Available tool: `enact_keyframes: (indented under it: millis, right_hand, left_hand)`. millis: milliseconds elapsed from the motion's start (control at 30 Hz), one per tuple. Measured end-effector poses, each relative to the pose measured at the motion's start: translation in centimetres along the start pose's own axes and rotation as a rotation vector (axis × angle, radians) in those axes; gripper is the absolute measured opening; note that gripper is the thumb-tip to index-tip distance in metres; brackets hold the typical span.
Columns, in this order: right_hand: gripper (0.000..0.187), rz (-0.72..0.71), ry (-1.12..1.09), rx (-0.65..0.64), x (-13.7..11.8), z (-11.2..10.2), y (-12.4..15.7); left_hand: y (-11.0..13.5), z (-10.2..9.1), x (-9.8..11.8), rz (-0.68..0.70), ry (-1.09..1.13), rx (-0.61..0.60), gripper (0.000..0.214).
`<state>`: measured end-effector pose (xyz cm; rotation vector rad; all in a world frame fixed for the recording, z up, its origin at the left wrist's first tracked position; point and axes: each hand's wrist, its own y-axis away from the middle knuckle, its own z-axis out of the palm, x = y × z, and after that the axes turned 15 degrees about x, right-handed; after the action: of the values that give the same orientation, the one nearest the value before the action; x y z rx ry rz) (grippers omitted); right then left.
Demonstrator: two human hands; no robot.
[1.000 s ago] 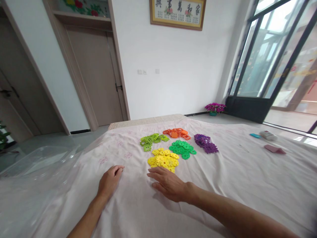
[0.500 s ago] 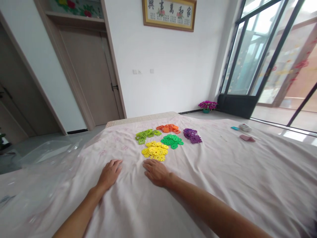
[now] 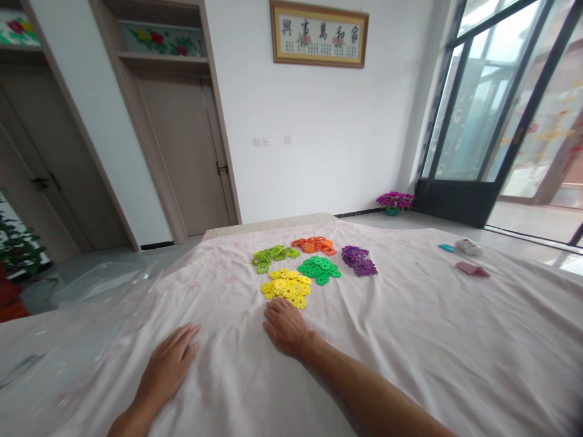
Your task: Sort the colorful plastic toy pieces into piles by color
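Flat plastic snowflake pieces lie sorted by colour on a pale pink sheet [image 3: 410, 340]: a yellow pile [image 3: 286, 287], a light green pile [image 3: 269, 255], an orange pile [image 3: 314, 245], a dark green pile [image 3: 319, 269] and a purple pile [image 3: 359, 260]. My right hand [image 3: 285, 328] lies palm down on the sheet just below the yellow pile, fingers together and flat, holding nothing. My left hand [image 3: 167, 366] rests flat on the sheet further left and nearer to me, fingers stretched out, empty.
A clear plastic sheet [image 3: 95, 285] covers the left edge. A teal item [image 3: 447, 247], a white object [image 3: 470, 246] and a pink card [image 3: 473, 269] lie at the right. Beyond are a door [image 3: 186, 158], a framed picture [image 3: 319, 41], potted flowers [image 3: 394, 201] and glass doors [image 3: 505, 115].
My left hand has slid back toward me and to the left across the sheet. My right hand stays below the yellow pile. The view has tilted up slightly.
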<state>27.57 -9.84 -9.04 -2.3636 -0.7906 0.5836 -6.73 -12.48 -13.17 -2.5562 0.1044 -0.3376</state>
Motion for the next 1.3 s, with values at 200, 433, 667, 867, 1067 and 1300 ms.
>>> enact_keyframes:
  millis: [200,433,667,867,1067,1300]
  right_hand:
    - [0.015,-0.011,-0.045,-0.012,0.0,-0.4,0.0]
    - [0.012,0.0,-0.062,-0.046,0.0,-0.4,0.0]
    - [0.016,0.025,-0.064,-0.043,-0.1,0.1,-0.1]
    - [0.02,0.005,-0.049,-0.035,-0.1,0.3,-0.2]
    - [0.021,-0.011,-0.023,-0.019,-0.1,0.6,-0.1]
    - [0.021,-0.031,0.005,-0.009,-0.2,0.8,-0.1]
  left_hand:
    - [-0.5,0.1,-0.2,-0.039,0.039,0.046,0.044]
    - [-0.7,0.1,-1.3,-0.108,0.11,0.083,0.037]
    - [-0.7,-1.0,0.1,-0.102,0.115,0.135,0.033]
    - [-0.7,-1.8,0.9,-0.062,0.019,0.188,0.031]
    - [-0.5,-2.0,1.2,-0.072,-0.02,0.201,0.029]
    - [-0.3,-2.1,1.5,-0.106,-0.007,0.21,0.029]
